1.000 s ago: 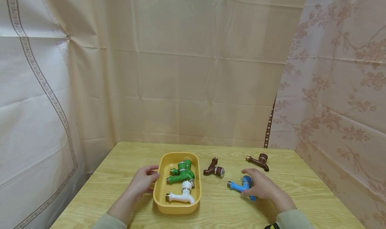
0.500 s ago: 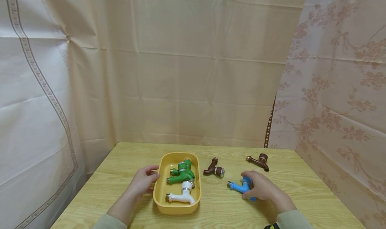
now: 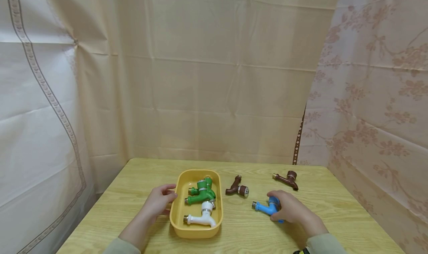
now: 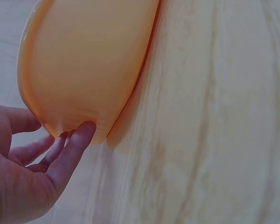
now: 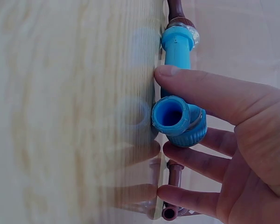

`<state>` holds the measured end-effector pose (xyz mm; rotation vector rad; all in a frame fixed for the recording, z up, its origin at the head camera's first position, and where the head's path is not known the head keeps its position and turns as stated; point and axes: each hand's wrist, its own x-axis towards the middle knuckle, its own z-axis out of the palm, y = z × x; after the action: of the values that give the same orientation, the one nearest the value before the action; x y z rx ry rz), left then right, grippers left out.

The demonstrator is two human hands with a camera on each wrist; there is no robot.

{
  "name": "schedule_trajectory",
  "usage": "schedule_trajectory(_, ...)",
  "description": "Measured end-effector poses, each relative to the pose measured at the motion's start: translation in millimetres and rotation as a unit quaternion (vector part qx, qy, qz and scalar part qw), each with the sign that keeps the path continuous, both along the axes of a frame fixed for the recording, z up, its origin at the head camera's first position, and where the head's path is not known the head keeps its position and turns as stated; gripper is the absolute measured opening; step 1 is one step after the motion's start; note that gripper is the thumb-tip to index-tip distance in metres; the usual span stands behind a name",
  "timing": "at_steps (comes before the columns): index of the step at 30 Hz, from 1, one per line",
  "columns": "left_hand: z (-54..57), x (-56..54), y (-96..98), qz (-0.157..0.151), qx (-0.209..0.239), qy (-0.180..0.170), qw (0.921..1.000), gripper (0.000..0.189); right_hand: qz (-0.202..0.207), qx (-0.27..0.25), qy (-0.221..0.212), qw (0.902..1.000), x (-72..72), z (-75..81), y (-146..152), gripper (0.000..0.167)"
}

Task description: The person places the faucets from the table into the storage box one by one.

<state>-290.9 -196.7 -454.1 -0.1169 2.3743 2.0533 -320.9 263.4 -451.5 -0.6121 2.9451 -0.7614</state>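
In the head view my right hand [image 3: 291, 208] is at a blue plastic tap [image 3: 265, 208] lying on the table. Its thumb lies along the tap's body and the fingers reach round the knob side, as the right wrist view shows on the blue tap [image 5: 178, 53]. My left hand [image 3: 157, 202] rests fingertips against the outer left wall of a yellow tub [image 3: 196, 232]; the left wrist view has the thumb and fingers spread on the tub's wall [image 4: 88, 60]. Inside the tub lie a white tap [image 3: 200, 219] and green taps [image 3: 200, 198], partly overlapping.
Between the tub and the blue tap, a brown tap [image 3: 238, 187] lies on the wooden table [image 3: 240, 231]. Another brown tap [image 3: 288, 180] is farther back at the right. Cloth curtains [image 3: 217, 79] hang behind the table and along both sides.
My right hand's thumb and fingers have closed in on the blue tap, which stays in place. The left hand and the tub have not visibly moved.
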Motion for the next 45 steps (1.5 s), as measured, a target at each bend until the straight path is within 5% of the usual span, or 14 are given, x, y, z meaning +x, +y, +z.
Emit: schedule_trajectory(45, 3.5, 1.2, -0.1, -0.001, -0.003, 0.001, 1.0, 0.046, -0.02, 0.012, 0.017, 0.9996, 2.3, 7.1, -1.7, 0.073)
